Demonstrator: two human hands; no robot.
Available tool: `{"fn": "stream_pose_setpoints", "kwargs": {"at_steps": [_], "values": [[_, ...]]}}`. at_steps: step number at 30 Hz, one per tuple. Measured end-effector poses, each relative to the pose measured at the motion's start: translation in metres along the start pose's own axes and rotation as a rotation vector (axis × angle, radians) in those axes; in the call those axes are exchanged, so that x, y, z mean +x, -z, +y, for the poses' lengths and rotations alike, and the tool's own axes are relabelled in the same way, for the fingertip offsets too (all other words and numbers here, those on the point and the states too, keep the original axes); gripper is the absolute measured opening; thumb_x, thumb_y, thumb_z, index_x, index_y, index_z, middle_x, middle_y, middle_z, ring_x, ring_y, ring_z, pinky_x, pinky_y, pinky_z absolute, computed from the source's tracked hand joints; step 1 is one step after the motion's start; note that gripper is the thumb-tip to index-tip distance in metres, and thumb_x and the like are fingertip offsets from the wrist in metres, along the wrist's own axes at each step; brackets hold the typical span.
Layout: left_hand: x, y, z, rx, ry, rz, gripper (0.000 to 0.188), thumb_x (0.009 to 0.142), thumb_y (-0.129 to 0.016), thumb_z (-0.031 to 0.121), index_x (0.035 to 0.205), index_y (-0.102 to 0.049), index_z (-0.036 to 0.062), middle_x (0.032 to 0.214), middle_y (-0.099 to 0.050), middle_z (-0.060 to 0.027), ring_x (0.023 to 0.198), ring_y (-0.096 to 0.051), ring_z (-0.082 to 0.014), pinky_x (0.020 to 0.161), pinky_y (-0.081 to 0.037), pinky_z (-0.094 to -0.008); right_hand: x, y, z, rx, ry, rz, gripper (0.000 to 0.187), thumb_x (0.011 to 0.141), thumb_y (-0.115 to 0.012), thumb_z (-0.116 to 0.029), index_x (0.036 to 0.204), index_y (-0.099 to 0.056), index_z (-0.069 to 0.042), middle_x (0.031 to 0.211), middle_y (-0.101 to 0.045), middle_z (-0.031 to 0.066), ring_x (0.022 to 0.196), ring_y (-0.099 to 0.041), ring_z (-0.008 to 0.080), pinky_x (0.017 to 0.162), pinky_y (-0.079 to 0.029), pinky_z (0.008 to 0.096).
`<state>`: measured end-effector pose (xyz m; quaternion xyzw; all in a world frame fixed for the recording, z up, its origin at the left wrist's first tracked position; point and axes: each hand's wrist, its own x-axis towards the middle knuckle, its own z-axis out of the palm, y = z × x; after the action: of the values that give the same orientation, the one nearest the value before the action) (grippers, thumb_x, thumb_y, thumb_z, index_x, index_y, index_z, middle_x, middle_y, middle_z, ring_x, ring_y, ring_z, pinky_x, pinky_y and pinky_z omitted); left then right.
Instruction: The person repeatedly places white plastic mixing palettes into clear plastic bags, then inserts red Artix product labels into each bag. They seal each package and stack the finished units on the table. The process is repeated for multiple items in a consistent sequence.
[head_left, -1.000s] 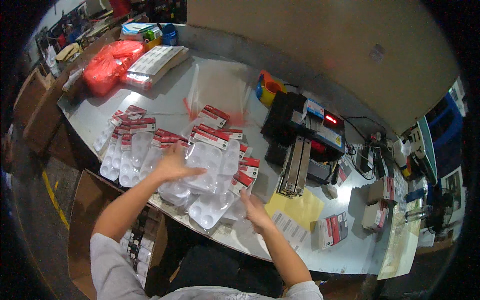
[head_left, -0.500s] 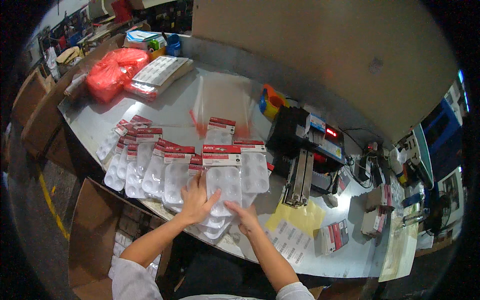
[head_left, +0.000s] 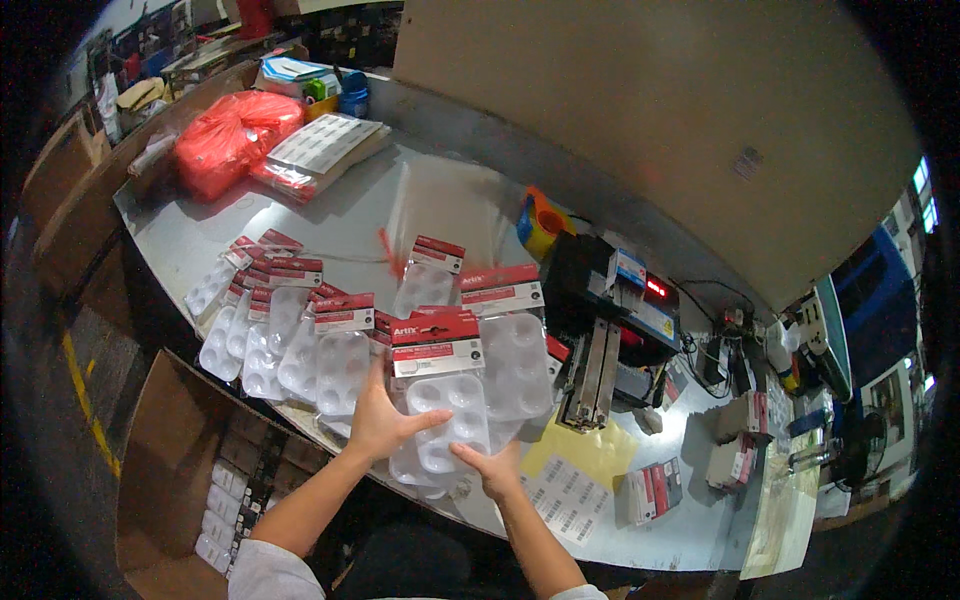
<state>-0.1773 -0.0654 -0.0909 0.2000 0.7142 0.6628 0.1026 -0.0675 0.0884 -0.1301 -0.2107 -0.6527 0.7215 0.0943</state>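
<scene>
White plastic paint palettes in clear bags with red-and-white header cards lie overlapped along the table's front left. My left hand (head_left: 382,418) grips the left side of a bunch of bagged palettes (head_left: 445,394), its thumb on the front one. From the lower right my right hand (head_left: 494,470) holds the same bunch, thumb across the front palette's lower edge. The fingers behind the bunch are hidden. Another bagged palette (head_left: 513,368) shows behind it to the right. Just left of my hands lies a row of more bagged palettes (head_left: 342,372).
A black sealing machine (head_left: 590,275) with a metal bar stands to the right. Behind the palettes lie clear bags (head_left: 447,205). A red plastic bag (head_left: 232,140) sits at the far left. Stacked cards (head_left: 652,492) and a label sheet (head_left: 565,497) lie front right. Below is an open carton (head_left: 150,480).
Both hands have lifted the bunch of bagged palettes nearer to me, bringing it slightly up off the others. The palette behind on the right has shifted and tilted. The view has moved slightly.
</scene>
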Motion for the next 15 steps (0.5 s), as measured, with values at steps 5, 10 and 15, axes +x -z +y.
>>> {"fn": "stream_pose_setpoints", "kwargs": {"at_steps": [5, 10, 15], "values": [[0.001, -0.005, 0.007, -0.128, 0.23, -0.287, 0.083, 0.059, -0.083, 0.028, 0.125, -0.041, -0.0011, 0.112, -0.056, -0.0113, 0.105, -0.052, -0.0192, 0.092, -0.04, -0.0322, 0.0, 0.024, -0.003, 0.068, 0.03, -0.067, 0.086, 0.053, -0.087, -0.019, 0.122, -0.039, 0.001, 0.114, -0.052, 0.0109, 0.1, -0.054, 0.0225, 0.086, -0.046, 0.0341], [-0.001, -0.028, -0.001, -0.259, -0.055, -0.228, 0.092, 0.058, -0.084, 0.019, 0.132, -0.032, 0.0015, 0.12, -0.05, -0.0096, 0.111, -0.048, -0.0189, 0.095, -0.037, -0.0334, -0.007, 0.035, 0.013, 0.145, 0.045, -0.076, 0.088, 0.051, -0.088, -0.019, 0.122, -0.04, 0.0, 0.113, -0.052, 0.01, 0.098, -0.055, 0.022, 0.084, -0.047, 0.0332], [-0.016, -0.025, -0.008, -0.382, 0.123, -0.393, 0.105, 0.06, -0.084, 0.02, 0.14, -0.017, 0.0068, 0.132, -0.039, -0.01, 0.118, -0.04, -0.0201, 0.099, -0.034, -0.0377, -0.026, 0.047, 0.005, -0.108, 0.125, -0.001, 0.071, 0.053, -0.084, -0.009, 0.114, -0.05, -0.001, 0.105, -0.058, 0.0098, 0.095, -0.058, 0.0226, 0.079, -0.049, 0.0337]]}}
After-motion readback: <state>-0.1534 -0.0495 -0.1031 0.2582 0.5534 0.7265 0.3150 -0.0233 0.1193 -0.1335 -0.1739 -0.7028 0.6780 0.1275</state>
